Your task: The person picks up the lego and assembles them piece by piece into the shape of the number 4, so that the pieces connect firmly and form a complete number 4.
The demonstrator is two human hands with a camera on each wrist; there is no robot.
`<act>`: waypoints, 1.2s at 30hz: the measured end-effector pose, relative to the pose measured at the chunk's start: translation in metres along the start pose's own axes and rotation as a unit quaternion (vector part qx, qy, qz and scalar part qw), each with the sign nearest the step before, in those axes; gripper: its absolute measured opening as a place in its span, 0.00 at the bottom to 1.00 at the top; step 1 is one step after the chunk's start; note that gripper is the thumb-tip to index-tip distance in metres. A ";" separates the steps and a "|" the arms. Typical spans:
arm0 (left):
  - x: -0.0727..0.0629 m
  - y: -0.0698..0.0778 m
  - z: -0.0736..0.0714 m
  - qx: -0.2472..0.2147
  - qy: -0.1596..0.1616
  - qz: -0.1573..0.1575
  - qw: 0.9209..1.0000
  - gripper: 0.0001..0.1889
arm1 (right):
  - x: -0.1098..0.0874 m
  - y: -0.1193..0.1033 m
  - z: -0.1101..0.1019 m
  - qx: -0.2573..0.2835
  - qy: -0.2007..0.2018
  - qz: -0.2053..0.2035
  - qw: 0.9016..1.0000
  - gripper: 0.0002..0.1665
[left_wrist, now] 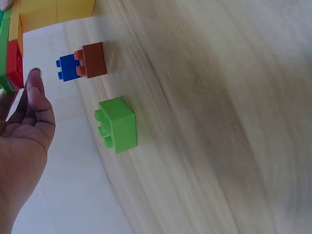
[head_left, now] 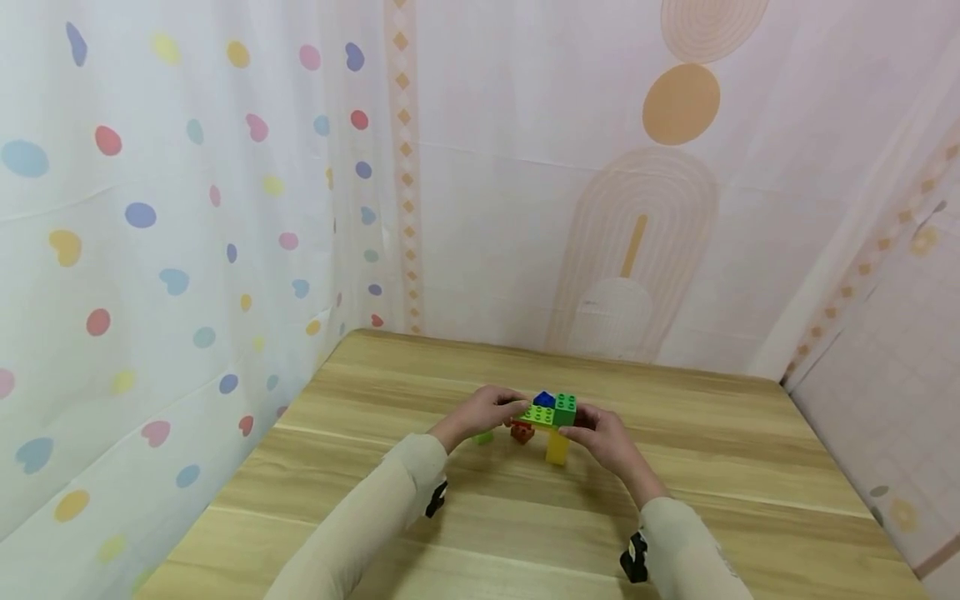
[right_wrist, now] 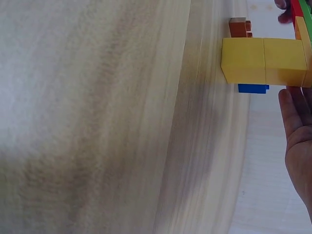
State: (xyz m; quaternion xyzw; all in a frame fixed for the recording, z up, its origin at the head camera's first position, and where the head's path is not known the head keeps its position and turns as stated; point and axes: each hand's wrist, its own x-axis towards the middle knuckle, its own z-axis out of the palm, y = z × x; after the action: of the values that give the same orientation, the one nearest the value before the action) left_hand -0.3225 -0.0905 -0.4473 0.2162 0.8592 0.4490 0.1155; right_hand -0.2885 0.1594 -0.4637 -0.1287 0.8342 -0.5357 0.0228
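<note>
Both hands hold a toy building-brick structure over the wooden table. Its yellow bricks (right_wrist: 263, 61) stack into a column under the right end, and a light green brick (head_left: 538, 415) lies across the top. A darker green brick (head_left: 566, 408) sits on the right end; a red brick (left_wrist: 15, 64) is under the left part. My left hand (head_left: 491, 411) grips the left end, thumb on the light green brick. My right hand (head_left: 609, 439) grips the right end beside the darker green brick and the column top, its fingers partly hidden. A blue piece (head_left: 544, 400) shows just behind the light green brick.
On the table (head_left: 360, 367), a loose light green brick (left_wrist: 117, 125) lies left of the structure. A brown brick (left_wrist: 94, 60) stands close to the column, with a blue brick (left_wrist: 69, 68) just beyond it. Patterned curtains (head_left: 487, 208) hang behind the table and along its left side.
</note>
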 end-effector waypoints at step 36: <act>0.002 -0.018 -0.011 -0.013 0.066 0.001 0.998 0.21 | -0.004 0.001 0.003 0.009 0.010 0.006 1.000 0.25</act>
State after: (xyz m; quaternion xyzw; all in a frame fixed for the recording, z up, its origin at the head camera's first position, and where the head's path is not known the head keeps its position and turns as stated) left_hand -0.3332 -0.1072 -0.4559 0.1853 0.8587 0.4740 0.0608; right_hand -0.2843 0.1577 -0.4665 -0.1183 0.8302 -0.5444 0.0192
